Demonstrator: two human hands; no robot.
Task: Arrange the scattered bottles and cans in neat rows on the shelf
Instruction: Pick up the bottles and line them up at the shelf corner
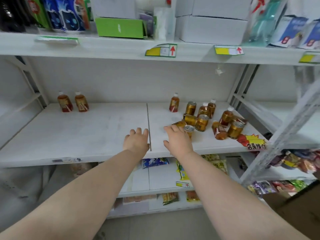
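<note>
On the white middle shelf, two amber bottles stand upright side by side at the back left. A third upright bottle stands right of the shelf seam. Further right lies a jumble of several gold cans and amber bottles, some upright, some tipped over, such as a fallen bottle. My left hand hovers open, palm down, beside the seam, holding nothing. My right hand reaches with spread fingers toward a gold can and a tipped can, touching or almost touching them.
A red and yellow promo tag hangs on the shelf's right front edge. The shelf above holds boxes and packets, with price tags on its lip. Snack bags fill the lower shelves. A slanted metal upright stands at right.
</note>
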